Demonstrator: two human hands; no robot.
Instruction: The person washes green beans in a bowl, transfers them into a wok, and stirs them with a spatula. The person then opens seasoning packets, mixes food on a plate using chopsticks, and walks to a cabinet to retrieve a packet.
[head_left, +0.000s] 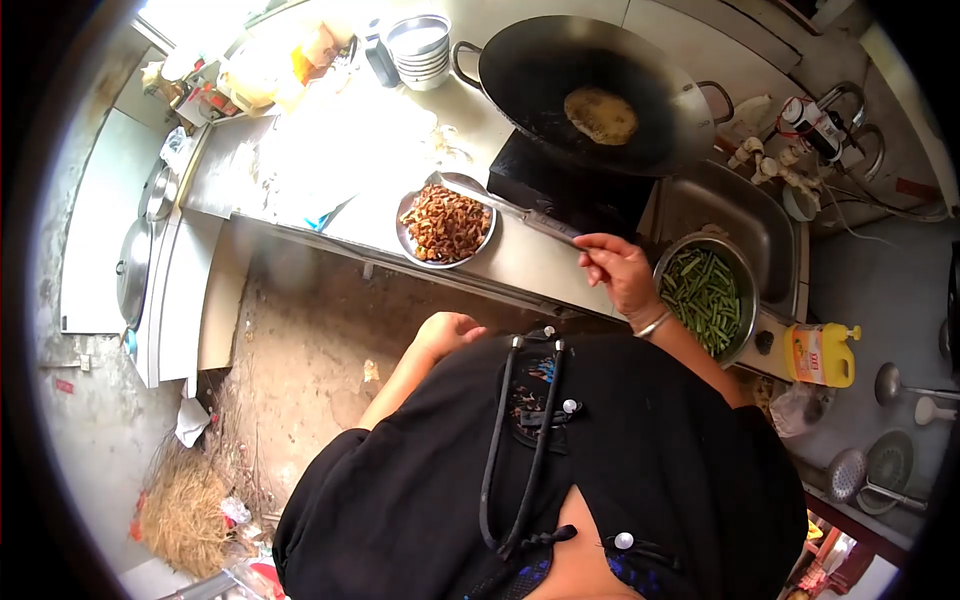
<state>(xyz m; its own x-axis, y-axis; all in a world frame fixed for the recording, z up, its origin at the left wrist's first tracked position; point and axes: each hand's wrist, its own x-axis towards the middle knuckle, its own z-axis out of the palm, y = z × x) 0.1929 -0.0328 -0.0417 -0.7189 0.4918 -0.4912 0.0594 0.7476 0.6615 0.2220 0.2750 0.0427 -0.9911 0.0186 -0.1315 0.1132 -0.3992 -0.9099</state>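
My right hand (618, 277) is closed round the end of a long metal handle (548, 226). The handle runs up and left to a spatula or ladle head at the rim of a bowl of browned pieces (445, 225) on the counter. My left hand (450, 332) hangs in front of the counter, its fingers curled and partly turned from view, and I cannot tell whether it holds anything. Behind the bowl, a large black wok (530, 85) on the stove holds oily, yellowish liquid. Beside my right hand is a metal bowl of cut green beans (705, 295).
A sink (735, 215) with pipes lies right of the stove. A yellow oil jug (822, 355) stands at the right. A striped metal cup (419, 50) is left of the wok. Ladles and strainers (847, 474) hang at the far right. Straw (185, 510) lies on the floor.
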